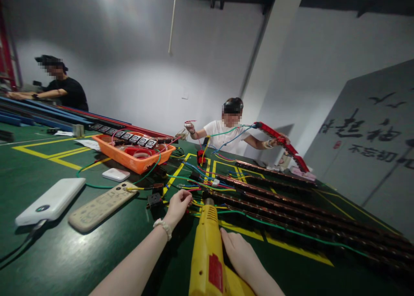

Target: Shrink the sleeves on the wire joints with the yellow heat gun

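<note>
My right hand is wrapped round the yellow heat gun, low in the middle of the head view, with its metal nozzle pointing away from me. Left of the nozzle, my left hand pinches at the ends of thin coloured wires; which wire lies between the fingers is too small to tell. Long dark copper-coloured strips run from the wires toward the right. Just left of my left hand sits a small black block.
An orange basket holds coils and wires. On the left lie a white power bank, a phone and a small white case. Across the green table, a person holds a red strip; another person is at far left.
</note>
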`<state>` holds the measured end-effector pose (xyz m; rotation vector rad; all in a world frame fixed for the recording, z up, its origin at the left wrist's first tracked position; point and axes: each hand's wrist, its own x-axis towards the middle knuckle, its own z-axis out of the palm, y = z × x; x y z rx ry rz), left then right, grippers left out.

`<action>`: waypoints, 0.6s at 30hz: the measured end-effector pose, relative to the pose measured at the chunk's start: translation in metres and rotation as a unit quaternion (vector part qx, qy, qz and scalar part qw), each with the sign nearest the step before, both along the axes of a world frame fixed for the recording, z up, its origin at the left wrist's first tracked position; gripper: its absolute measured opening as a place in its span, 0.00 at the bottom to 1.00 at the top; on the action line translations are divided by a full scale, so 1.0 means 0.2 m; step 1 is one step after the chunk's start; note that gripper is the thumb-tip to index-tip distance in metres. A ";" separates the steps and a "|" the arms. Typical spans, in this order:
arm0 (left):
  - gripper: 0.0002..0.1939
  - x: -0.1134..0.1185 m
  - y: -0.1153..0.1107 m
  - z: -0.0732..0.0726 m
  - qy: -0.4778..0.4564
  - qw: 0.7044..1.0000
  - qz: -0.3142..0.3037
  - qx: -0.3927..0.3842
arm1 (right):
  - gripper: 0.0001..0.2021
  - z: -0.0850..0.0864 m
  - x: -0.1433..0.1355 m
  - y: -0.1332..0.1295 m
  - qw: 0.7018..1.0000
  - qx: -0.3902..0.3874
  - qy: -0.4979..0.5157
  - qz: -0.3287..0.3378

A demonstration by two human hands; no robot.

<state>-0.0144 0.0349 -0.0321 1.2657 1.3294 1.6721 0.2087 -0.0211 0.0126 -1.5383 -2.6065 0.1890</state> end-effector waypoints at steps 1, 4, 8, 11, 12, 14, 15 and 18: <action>0.11 0.00 0.00 0.00 -0.001 1.000 -0.001 0.002 | 0.20 0.00 0.03 0.00 1.000 0.008 -0.019 0.003; 0.12 0.00 0.01 -0.01 -0.015 1.000 -0.001 0.005 | 0.22 -0.01 0.12 -0.01 0.996 0.033 -0.079 0.015; 0.13 0.00 0.01 0.00 -0.064 0.998 -0.002 0.009 | 0.24 -0.01 0.18 -0.05 0.996 0.034 -0.077 0.024; 0.15 0.01 -0.01 0.02 -0.088 0.996 0.000 0.010 | 0.20 0.02 0.18 -0.08 0.999 -0.016 -0.016 -0.029; 0.15 0.01 -0.02 0.03 -0.094 0.996 0.001 0.011 | 0.22 0.04 0.17 -0.09 0.997 -0.039 0.013 -0.060; 0.16 0.01 -0.03 0.05 -0.103 0.995 0.003 0.006 | 0.26 0.06 0.15 -0.11 0.990 -0.074 0.060 -0.108; 0.16 0.02 -0.04 0.05 -0.106 0.994 0.005 0.003 | 0.27 0.07 0.14 -0.11 0.987 -0.081 0.073 -0.119; 0.16 0.02 -0.05 0.06 -0.110 0.994 0.012 -0.002 | 0.26 0.08 0.13 -0.10 0.986 -0.089 0.079 -0.114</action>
